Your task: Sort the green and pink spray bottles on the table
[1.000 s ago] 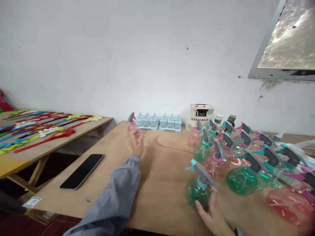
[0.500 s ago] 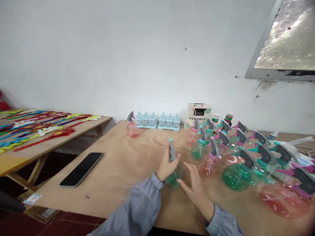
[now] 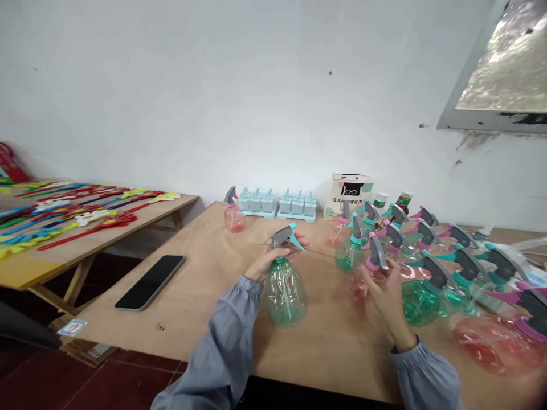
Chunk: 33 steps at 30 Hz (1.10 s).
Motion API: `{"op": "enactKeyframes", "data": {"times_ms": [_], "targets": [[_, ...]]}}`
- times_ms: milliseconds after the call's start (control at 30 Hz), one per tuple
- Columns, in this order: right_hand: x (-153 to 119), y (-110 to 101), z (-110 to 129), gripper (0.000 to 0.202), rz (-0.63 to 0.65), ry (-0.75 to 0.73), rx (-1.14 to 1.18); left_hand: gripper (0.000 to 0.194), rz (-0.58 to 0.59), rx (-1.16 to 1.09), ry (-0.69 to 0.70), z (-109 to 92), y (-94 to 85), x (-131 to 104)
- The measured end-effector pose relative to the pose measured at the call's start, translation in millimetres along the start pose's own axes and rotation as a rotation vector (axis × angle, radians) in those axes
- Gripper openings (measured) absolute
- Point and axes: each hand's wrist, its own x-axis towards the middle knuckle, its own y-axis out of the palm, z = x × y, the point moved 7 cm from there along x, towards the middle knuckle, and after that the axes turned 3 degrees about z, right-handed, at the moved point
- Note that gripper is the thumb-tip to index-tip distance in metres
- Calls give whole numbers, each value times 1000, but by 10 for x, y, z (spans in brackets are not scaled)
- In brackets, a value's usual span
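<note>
Fingers of my left hand [image 3: 270,261] are wrapped round the neck of a clear green spray bottle [image 3: 286,296], just under its grey and turquoise trigger head. The bottle is upright in front of me. To the right, my right hand [image 3: 387,290] has its thumb and fingers round the neck of a pink spray bottle [image 3: 358,287] with a grey and pink head. Part of that pink bottle is hidden behind the hand. A green spray bottle [image 3: 349,254] stands just behind it.
More pink and green spray bottles [image 3: 421,302] crowd the table's right side. At the back are a lone pink spray bottle [image 3: 235,218], light-blue ice-pop moulds [image 3: 298,207] and a paper box [image 3: 348,196]. A phone [image 3: 149,283] lies left. Colourful hand-shaped sticks [image 3: 89,228] cover another table.
The green bottle has turned so its nozzle faces right, with my left hand now at its neck. My right hand has moved right, from beside the green bottle to the pink one.
</note>
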Motion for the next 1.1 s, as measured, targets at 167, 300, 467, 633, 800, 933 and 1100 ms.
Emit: {"op": "enactKeyframes", "data": {"times_ms": [167,300,467,633,800,933,1100], "targets": [[-167,233,154,38,149,-63,-52,44,-14,13,29,58,18,11],[-272,458,304,33,210,-87,-24,32,3,99,11,46,60,4],[-259,782,442,26,339,-131,32,33,10,53,-8,60,28,-37],[-243,893,404,25,311,-133,52,27,32,175,18,57,-26,-26],[-319,905,323,30,281,-154,68,27,13,93,65,80,-32,-2],[-346,898,312,30,254,-158,73,22,-56,158,13,99,-39,20],[-353,907,286,32,236,-138,68,22,-43,87,22,122,-50,48]]}}
